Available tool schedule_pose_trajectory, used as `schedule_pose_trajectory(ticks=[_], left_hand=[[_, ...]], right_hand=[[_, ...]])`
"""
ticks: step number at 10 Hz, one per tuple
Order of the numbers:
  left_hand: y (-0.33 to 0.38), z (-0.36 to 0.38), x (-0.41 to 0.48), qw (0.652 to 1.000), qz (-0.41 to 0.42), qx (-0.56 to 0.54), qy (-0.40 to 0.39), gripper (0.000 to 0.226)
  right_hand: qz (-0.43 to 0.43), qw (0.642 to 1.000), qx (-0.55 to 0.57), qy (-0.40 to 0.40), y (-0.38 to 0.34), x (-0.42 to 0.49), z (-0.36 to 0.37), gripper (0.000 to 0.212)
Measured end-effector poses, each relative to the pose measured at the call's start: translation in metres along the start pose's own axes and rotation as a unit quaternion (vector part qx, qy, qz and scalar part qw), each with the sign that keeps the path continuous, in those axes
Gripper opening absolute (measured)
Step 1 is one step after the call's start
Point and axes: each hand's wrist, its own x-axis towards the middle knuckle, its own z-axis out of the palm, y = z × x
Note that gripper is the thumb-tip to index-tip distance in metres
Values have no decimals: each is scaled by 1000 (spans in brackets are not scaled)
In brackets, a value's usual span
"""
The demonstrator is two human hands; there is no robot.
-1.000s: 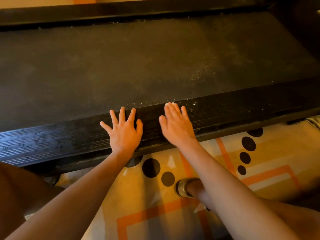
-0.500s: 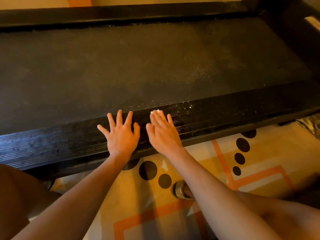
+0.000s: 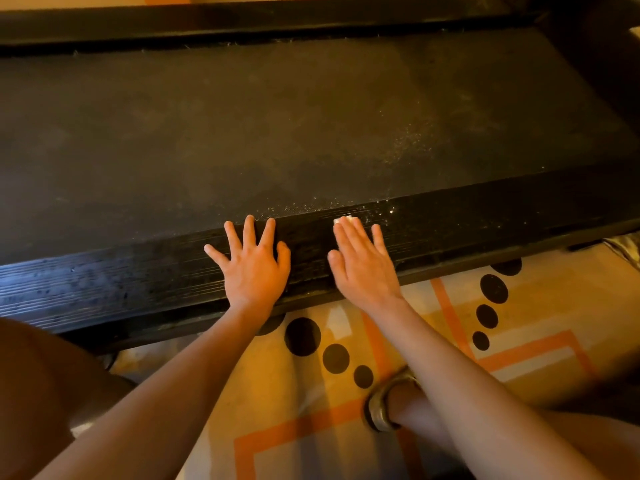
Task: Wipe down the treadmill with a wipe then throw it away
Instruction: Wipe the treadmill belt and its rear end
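Observation:
The black treadmill fills the upper view, its dusty belt (image 3: 277,133) behind a ribbed near side rail (image 3: 104,282). My left hand (image 3: 254,265) lies flat on that rail with fingers spread. My right hand (image 3: 363,268) presses flat on the rail just to the right, fingers straight. A small white corner of the wipe (image 3: 344,220) pokes out past its fingertips; the rest of the wipe is hidden under the hand. Pale dust specks (image 3: 391,211) lie on the rail right of the fingers.
Below the rail is a yellow rug (image 3: 536,306) with orange lines and black dots. My sandalled foot (image 3: 384,407) rests on it under my right forearm. The far side rail (image 3: 242,19) runs along the top, and a dark upright (image 3: 606,64) stands at the right.
My right hand slid left along the rail toward my left hand, then back to the right, with the wipe under it. My left hand stayed in place.

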Motion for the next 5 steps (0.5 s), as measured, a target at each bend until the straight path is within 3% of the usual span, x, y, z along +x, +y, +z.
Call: schedule_pose_trajectory(ticks=[1, 3, 4, 5], left_hand=[[2, -1, 1, 1000, 1, -2, 0, 57], [1, 0, 0, 1000, 3, -5, -1, 58], [2, -1, 0, 1000, 4, -5, -1, 57], [2, -2, 0, 1000, 3, -6, 3, 57]], right_hand=[[57, 998, -2, 13, -10, 2, -1, 72], [-15, 1000, -10, -7, -14, -13, 5, 66], [66, 998, -18, 10, 0, -3, -6, 68], [-12, 1000, -4, -9, -32, -12, -4, 67]])
